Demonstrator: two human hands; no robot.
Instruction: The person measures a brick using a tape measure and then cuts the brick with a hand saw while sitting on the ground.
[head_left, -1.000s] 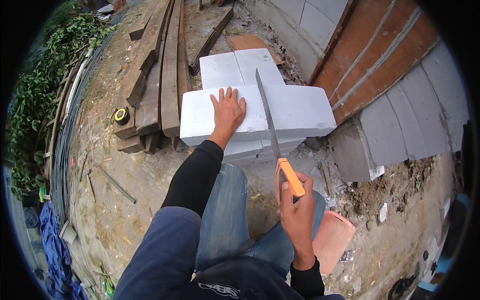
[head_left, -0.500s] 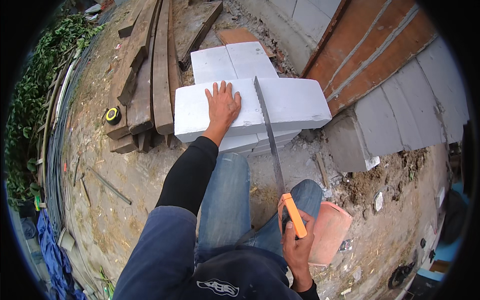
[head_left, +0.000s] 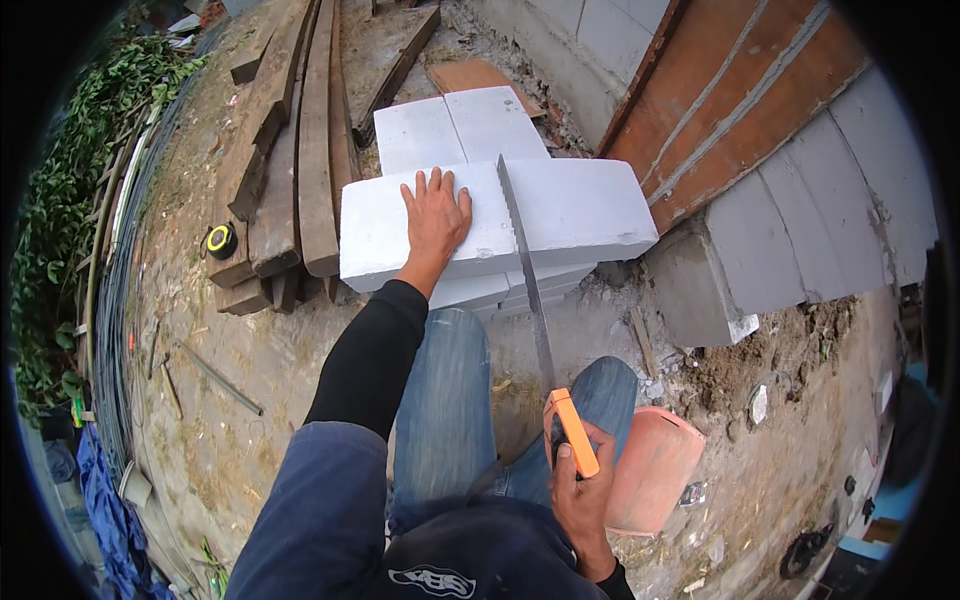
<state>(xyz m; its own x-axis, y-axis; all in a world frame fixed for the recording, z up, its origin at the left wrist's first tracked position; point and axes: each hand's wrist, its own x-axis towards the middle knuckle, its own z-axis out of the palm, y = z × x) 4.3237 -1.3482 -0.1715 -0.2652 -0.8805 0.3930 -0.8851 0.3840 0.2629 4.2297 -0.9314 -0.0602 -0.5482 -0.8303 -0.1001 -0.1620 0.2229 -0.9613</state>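
Note:
A long white lightweight block point(head_left: 585, 200) lies crosswise on other white blocks point(head_left: 420, 130). My left hand point(head_left: 437, 218) rests palm down on its top, left of the saw, fingers spread. The toothed blade of a hand saw point(head_left: 534, 295) lies across the block near its middle, its tip at the far edge. Around the saw's orange handle, low over my right knee, my right hand point(head_left: 582, 492) is closed. The blade slants from the handle up to the block. How deep its teeth sit in the block I cannot tell.
Wooden beams point(head_left: 318, 170) are stacked at the left, with a yellow and black tape measure point(head_left: 221, 240) on them. A reddish plastic container point(head_left: 655, 470) lies by my right knee. A grey block wall point(head_left: 800, 220) and a brown board point(head_left: 735, 110) stand at the right.
The whole view has shifted slightly, moving the scene a little left. The saw handle and my right hand sit slightly further left; my left hand stays on the block.

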